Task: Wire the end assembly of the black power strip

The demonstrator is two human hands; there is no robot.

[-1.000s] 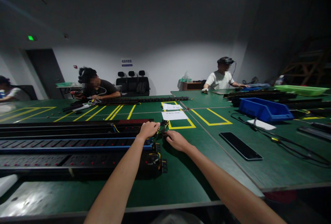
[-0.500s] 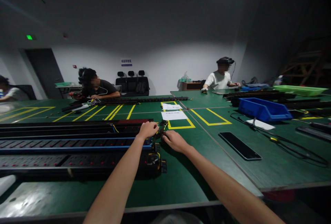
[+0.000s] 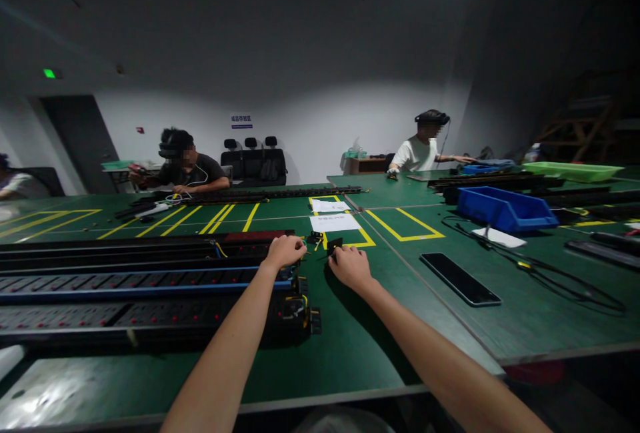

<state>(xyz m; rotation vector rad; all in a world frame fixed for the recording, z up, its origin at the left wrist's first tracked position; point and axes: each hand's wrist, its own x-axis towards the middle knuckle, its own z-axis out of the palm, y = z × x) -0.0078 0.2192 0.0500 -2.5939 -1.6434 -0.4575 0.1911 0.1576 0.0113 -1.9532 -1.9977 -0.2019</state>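
My left hand (image 3: 286,251) is closed over the right end of a long black power strip (image 3: 245,249), the fingertips near its wires. Just to the right, apart from that end, my right hand (image 3: 351,266) pinches a small black end piece (image 3: 336,246). Nearer to me lie a blue-edged strip (image 3: 200,277) and another black strip (image 3: 170,313) with red lights or switches, its wired end exposed. Another small black end with yellow wire (image 3: 316,238) sticks out beyond my left hand.
White paper sheets (image 3: 334,222) lie ahead on the green table (image 3: 380,326) with yellow tape markings. A phone (image 3: 460,279), a black cable (image 3: 565,286) and a blue bin (image 3: 505,209) are on the right. Two people (image 3: 193,169) sit across the table, another at far left.
My right hand has moved right, away from the strip's end, with the small black piece in its fingers. My left hand stays on the strip. The view has shifted slightly.
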